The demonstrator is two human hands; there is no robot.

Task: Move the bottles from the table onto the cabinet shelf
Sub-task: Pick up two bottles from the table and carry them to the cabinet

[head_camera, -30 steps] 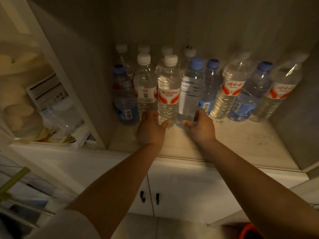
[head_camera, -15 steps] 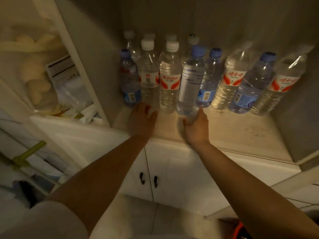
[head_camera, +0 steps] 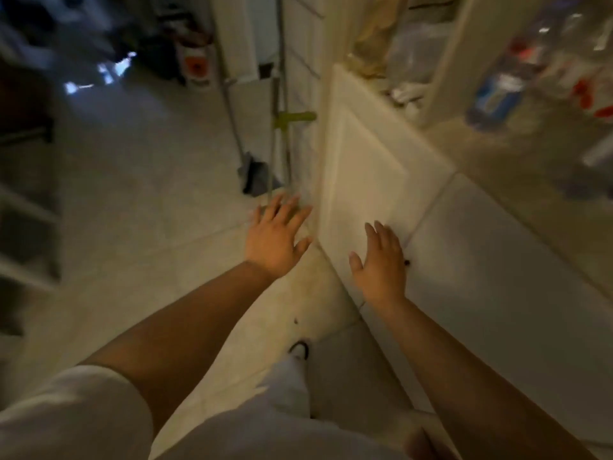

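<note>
Holding nothing, my left hand (head_camera: 274, 236) and right hand (head_camera: 381, 264) hang spread-fingered and apart before the cabinet doors (head_camera: 361, 180). I see blurred bottles (head_camera: 497, 91) on the shelf (head_camera: 517, 151), up and right of both hands.

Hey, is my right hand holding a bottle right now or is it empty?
Empty. The right hand is open with fingers spread in front of the white cabinet door, nothing in it.

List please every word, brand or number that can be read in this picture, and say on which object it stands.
None can be read.
Bottles on the cabinet shelf: blue and red labels, too blurred.
White container on the floor: orange mark, too blurred.
</note>
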